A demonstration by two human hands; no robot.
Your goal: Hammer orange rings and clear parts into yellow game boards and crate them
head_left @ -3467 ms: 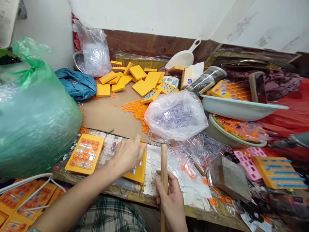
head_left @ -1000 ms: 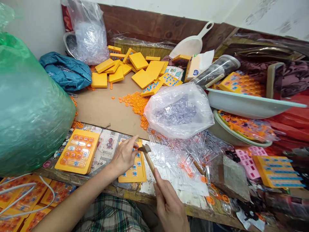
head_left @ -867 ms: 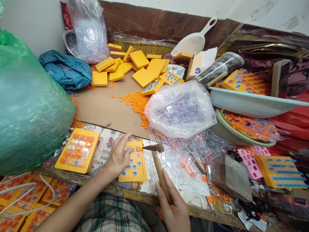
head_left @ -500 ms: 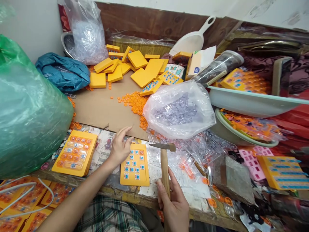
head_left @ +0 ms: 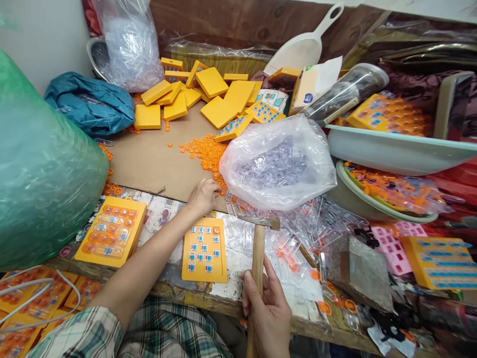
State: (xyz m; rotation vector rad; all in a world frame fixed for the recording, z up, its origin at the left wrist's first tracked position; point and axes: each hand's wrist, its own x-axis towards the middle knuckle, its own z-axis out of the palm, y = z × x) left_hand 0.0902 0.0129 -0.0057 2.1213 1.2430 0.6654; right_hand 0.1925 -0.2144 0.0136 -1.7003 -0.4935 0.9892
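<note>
My right hand (head_left: 269,311) grips the wooden handle of a hammer (head_left: 257,268), its metal head up and to the right of a yellow tray (head_left: 204,272). That tray lies flat at the bench's front, with rows of small blue-centred pieces and one orange piece in its top right corner. Beyond it, my left hand (head_left: 204,197) reaches to the near edge of a pile of small orange rings (head_left: 209,154). Its fingers are bent together, and their tips are partly hidden; what they hold, if anything, does not show. A stack of yellow trays with orange and clear pieces (head_left: 112,231) sits at the left.
An open plastic bag of clear pieces (head_left: 278,166) stands behind the hammer. Yellow trays (head_left: 210,82) are heaped at the back. A large green bag (head_left: 55,184) bulges at the left. On the right are a metal block (head_left: 368,271) and a pale basin (head_left: 398,151).
My left hand has moved from beside the yellow tray forward and right to the orange rings, its fingers drawing together. The hammer stays in my right hand. The view has shifted slightly.
</note>
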